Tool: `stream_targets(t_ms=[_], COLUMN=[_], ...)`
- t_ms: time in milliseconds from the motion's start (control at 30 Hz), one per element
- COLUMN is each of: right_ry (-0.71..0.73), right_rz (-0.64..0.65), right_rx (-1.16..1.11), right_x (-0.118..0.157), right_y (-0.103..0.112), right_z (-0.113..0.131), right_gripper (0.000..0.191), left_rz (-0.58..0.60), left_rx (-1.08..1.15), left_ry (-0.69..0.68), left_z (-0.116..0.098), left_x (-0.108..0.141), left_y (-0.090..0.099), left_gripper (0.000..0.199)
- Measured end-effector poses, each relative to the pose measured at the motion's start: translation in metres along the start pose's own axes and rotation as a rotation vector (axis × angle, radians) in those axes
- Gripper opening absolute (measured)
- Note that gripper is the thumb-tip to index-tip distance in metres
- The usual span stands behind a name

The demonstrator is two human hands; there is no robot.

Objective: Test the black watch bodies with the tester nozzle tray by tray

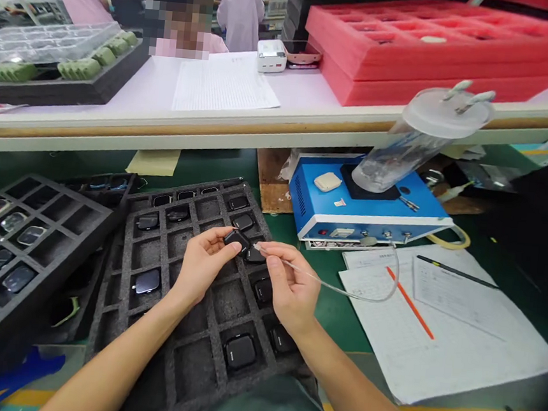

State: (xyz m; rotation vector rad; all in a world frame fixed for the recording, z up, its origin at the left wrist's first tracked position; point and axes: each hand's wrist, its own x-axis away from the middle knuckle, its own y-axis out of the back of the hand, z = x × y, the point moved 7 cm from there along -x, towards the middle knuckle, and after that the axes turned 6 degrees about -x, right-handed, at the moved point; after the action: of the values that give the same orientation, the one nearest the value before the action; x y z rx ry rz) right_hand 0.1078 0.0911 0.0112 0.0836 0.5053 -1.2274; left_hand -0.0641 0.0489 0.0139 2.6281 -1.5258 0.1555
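Note:
My left hand (208,257) pinches a small black smartwatch body (236,241) above a dark foam tray (163,318). Close to its right edge, my right hand (292,284) is closed on the end of a thin transparent tube (329,286). A pale tip shows at the fingers; whether it touches the watch I cannot tell. The tube loops to the front of a blue box (373,222). Beneath my hands, some tray compartments hold black watch bodies, such as one black watch (241,350) at the front. Others are bare.
A second foam tray (72,210) with framed watch parts lies tilted at left. Right are paper sheets (453,349) with an orange stick (410,303). A transparent cylinder (399,146) leans on the blue box. Overhead, a shelf (305,122) carries red foam trays (362,69); people are behind.

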Motion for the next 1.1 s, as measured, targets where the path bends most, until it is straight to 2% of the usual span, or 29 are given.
stream_targets(t_ms=[100, 233, 433, 1100], right_ry=[0.04, 0.074, 0.07, 0.023], right_rz=[0.054, 0.101, 0.077, 0.05], right_rx=[0.063, 0.108, 0.087, 0.062], right_x=[-0.002, -0.005, -0.005, -0.004], right_y=[-0.003, -0.007, -0.005, -0.004], right_z=[0.004, 0.008, 0.008, 0.006], right_gripper=[0.016, 0.019, 0.019, 0.016], left_rz=[0.043, 0.058, 0.044, 0.055], left_rx=[-0.043, -0.133, -0.14, -0.183], left_ry=[-0.011, -0.091, -0.116, -0.166], left_z=[0.005, 0.002, 0.0, 0.0], left_x=[0.005, 0.011, 0.013, 0.015], left_y=[-0.005, -0.009, -0.008, -0.007], left_gripper=[0.035, 0.036, 0.028, 0.026])
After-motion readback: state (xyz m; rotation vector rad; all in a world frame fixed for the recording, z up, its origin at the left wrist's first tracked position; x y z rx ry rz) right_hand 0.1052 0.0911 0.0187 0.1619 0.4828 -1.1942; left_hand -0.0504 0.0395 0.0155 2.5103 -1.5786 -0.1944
